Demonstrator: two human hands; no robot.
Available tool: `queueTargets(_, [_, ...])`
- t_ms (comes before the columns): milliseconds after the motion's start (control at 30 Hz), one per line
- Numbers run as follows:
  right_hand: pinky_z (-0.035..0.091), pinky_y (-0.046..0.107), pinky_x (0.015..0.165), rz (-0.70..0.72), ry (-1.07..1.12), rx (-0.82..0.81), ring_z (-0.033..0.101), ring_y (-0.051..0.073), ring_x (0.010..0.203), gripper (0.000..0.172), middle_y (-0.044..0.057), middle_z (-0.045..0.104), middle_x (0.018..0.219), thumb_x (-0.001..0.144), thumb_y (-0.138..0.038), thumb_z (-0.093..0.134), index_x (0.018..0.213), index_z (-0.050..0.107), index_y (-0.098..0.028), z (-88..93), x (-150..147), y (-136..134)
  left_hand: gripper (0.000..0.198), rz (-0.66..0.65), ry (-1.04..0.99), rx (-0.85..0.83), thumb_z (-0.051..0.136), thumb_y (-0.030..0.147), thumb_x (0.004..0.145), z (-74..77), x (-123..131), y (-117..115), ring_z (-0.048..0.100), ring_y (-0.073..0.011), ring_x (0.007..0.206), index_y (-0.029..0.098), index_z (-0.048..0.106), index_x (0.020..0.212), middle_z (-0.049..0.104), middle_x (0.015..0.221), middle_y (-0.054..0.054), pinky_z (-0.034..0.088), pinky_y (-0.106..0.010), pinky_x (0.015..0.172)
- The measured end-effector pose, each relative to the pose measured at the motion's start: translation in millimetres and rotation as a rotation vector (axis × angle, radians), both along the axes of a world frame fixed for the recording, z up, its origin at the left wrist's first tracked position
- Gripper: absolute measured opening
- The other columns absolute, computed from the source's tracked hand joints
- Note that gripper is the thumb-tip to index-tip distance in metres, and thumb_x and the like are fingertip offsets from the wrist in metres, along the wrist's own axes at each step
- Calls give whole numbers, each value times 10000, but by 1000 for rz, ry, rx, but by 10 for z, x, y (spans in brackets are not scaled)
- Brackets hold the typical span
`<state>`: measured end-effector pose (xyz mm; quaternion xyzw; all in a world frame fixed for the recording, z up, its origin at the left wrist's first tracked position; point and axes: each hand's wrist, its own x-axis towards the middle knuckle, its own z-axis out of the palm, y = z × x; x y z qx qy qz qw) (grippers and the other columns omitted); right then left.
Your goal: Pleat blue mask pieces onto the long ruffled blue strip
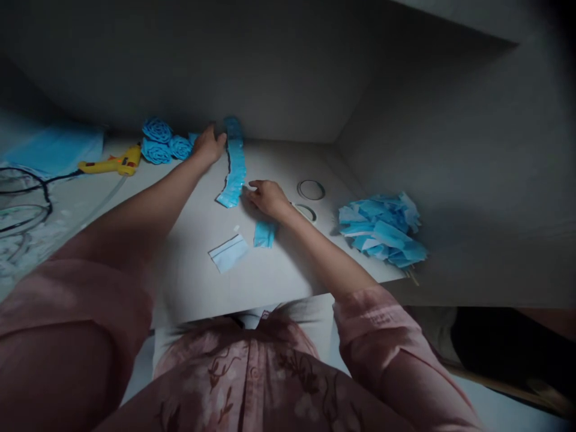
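A long blue pleated strip (236,165) lies on the white table, its far end against the back wall. To its left, near the far end, is my left hand (209,144), fingers apart, beside a blue piece and several blue rolled flowers (157,141). My right hand (269,197) is just right of the strip's near end, index finger pointing at it, fingers apart and nothing seen in them. Nearer to me lie a small blue piece (264,234) and a pale blue rectangle (229,252).
A yellow glue gun (112,163) with a black cable lies at the left by flat blue sheets (58,149). Two rings (311,180) are right of my right hand. A bunch of blue pieces (382,229) sits at the table's right edge. Walls stand behind and right.
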<state>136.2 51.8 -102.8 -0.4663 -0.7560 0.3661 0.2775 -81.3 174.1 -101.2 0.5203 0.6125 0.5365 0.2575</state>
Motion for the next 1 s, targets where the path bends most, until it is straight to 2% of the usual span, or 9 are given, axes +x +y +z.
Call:
queueTargets(67, [479,359,917,-80,-228,104,725,275,956,320,119,777,878,1016,-194,678,1312,762,-106,123,83,-86,331,35,15,15,798,200,814,67,4,-115,574,-229,1256,192,689,1126,710,992,-16,433,-286,1022])
queueTargets(133, [476,370,936,-121,-286,148,727,284,1011,339,155,806,1042,1070,-255,608,1360,750,-150,237,196,-160,289,-10,25,69,749,111,822,136,16,-281,606,-172,1057,192,719,1098,689,890,21,436,-265,936])
queueTargets(200, [476,349,899,-144,-229,212,723,256,948,288,126,804,1022,1081,-293,591,1270,775,-178,305,333,-220,256,-75,12,83,721,94,827,180,36,-506,602,-137,861,199,741,1060,687,840,30,439,-264,821])
queueTargets(300, [449,313,778,-135,-161,261,652,209,787,302,59,730,812,1081,-395,580,947,776,-207,315,541,-331,144,-176,-92,91,760,183,825,191,70,-916,527,-129,661,234,756,959,711,819,-1,422,-279,665])
queueTargets(433, [388,313,716,-109,-277,297,576,189,711,331,43,679,751,1055,-388,600,826,745,-199,249,703,-555,33,-267,-162,81,777,272,835,158,110,-1430,519,-134,602,246,768,854,716,771,-25,420,-281,606])
queueTargets(600, [430,330,794,-11,-335,242,677,225,888,195,84,814,1044,1004,-220,632,1024,824,-194,189,699,-734,61,-293,-212,36,754,285,884,119,149,-1833,487,-127,558,234,782,867,637,638,-11,387,-267,556])
queueTargets(767, [469,329,831,52,-356,261,691,216,909,259,86,830,1131,1003,-203,643,1180,832,-197,177,530,-777,113,-313,-204,-24,769,258,854,75,149,-2059,440,-100,531,213,769,750,582,573,3,332,-222,499])
queueTargets(867, [478,328,894,156,-409,270,715,229,1006,300,118,818,1228,1020,-172,616,1242,818,-170,190,355,-790,97,-309,-201,-48,775,260,851,13,124,-2126,458,-106,546,220,784,763,609,600,-4,350,-225,507])
queueTargets(1000, [460,329,928,283,-535,292,711,257,1107,282,140,806,1218,1047,-189,605,1235,812,-157,218,134,-756,66,-313,-124,-69,789,270,839,-93,72,-2149,497,-122,571,220,799,797,645,636,-11,371,-248,535])
